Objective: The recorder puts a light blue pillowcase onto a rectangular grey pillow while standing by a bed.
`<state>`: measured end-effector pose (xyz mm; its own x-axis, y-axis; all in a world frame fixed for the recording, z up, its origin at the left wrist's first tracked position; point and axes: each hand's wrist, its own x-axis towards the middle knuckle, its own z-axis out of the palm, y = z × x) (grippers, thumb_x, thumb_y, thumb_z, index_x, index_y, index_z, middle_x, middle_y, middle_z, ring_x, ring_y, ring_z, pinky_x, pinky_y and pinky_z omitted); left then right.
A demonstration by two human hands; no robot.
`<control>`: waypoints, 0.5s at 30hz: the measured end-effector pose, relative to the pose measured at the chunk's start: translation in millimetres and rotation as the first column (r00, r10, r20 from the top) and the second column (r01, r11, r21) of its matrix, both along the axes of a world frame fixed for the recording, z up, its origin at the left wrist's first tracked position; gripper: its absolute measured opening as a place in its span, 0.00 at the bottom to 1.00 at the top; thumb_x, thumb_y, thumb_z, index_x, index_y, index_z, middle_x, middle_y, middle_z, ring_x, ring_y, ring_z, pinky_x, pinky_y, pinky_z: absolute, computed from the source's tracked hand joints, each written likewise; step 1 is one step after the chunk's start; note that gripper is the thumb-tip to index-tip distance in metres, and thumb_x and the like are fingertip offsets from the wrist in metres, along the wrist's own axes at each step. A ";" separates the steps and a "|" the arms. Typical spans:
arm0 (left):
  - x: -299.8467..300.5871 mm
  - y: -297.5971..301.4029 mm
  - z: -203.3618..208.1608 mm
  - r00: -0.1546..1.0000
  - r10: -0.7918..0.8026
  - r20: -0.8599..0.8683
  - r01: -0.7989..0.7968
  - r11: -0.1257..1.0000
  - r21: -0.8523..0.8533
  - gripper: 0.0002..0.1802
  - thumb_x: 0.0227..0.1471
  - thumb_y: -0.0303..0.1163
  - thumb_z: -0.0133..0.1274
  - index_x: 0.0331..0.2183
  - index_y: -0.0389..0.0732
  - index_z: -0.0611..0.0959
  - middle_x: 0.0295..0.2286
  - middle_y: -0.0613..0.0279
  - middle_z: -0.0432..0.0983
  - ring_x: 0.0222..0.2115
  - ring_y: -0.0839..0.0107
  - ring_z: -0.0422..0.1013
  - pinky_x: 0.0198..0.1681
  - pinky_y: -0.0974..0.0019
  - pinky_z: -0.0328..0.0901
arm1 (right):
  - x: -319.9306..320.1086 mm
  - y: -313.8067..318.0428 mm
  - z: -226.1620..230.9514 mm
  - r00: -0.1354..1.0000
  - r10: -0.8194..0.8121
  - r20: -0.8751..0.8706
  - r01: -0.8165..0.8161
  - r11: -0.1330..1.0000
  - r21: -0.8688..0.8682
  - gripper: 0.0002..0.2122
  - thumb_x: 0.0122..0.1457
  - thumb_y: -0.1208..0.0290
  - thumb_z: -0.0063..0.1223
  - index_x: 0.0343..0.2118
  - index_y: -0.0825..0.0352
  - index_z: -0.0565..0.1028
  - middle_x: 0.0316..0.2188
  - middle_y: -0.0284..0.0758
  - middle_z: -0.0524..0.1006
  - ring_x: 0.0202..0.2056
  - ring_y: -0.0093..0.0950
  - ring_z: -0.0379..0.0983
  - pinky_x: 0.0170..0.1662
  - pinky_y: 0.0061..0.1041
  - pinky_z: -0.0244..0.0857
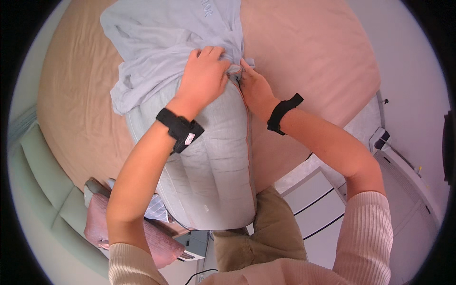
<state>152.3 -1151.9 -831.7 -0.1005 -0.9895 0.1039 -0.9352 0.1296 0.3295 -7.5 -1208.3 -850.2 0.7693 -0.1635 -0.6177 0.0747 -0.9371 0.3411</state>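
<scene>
A grey pillow (209, 175) with orange piping along its right edge lies lengthwise in front of me, its near end by my legs. Bunched over its far end is a light blue pillowcase (156, 42), spread out beyond it on the bed. My left hand (204, 78) bears on the pillowcase's edge, fingers curled into the fabric. Close by, my right hand (256, 90) grips the far right corner of the pillow from the side, with its thumb side toward the piping. Part of its fingers is hidden behind the pillow and cloth.
The bed's peach sheet (308, 61) stretches under and around the pillow. At the left stands a pale green padded headboard (42, 166), with a pink cushion (97, 223) near it. White drawers (318, 204) stand at the lower right, beside the bed.
</scene>
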 end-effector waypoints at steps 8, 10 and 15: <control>-9.4 -34.1 -29.0 0.986 0.131 0.105 -0.150 0.967 0.204 0.11 0.42 0.31 0.56 0.33 0.42 0.78 0.33 0.58 0.77 0.38 0.58 0.71 0.40 0.54 0.61 | -12.5 12.2 12.6 0.993 0.017 0.118 -0.016 1.000 -0.015 0.21 0.59 0.65 0.40 0.54 0.66 0.71 0.57 0.37 0.67 0.62 0.33 0.54 0.68 0.41 0.21; -7.0 -33.5 -33.7 0.984 0.127 0.125 -0.146 0.976 0.159 0.10 0.43 0.33 0.56 0.32 0.42 0.79 0.31 0.59 0.78 0.36 0.58 0.72 0.38 0.53 0.62 | -13.1 14.5 13.3 0.980 0.009 0.197 0.005 0.998 -0.070 0.19 0.58 0.66 0.41 0.51 0.67 0.73 0.54 0.38 0.70 0.60 0.33 0.57 0.68 0.40 0.23; 1.7 -44.8 -12.2 0.996 0.016 0.086 -0.038 0.967 0.252 0.12 0.44 0.40 0.58 0.27 0.41 0.80 0.25 0.56 0.78 0.32 0.55 0.73 0.34 0.53 0.66 | -21.1 14.4 4.0 0.768 -0.272 0.579 0.178 0.960 0.214 0.16 0.53 0.72 0.46 0.43 0.71 0.76 0.41 0.38 0.76 0.50 0.33 0.65 0.65 0.39 0.41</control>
<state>154.0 -1196.7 -843.9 -0.0711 -0.9849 -0.1579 -0.9625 0.0263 0.2698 -28.5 -1194.0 -846.3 0.9415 -0.3284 -0.0753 -0.3194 -0.9411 0.1106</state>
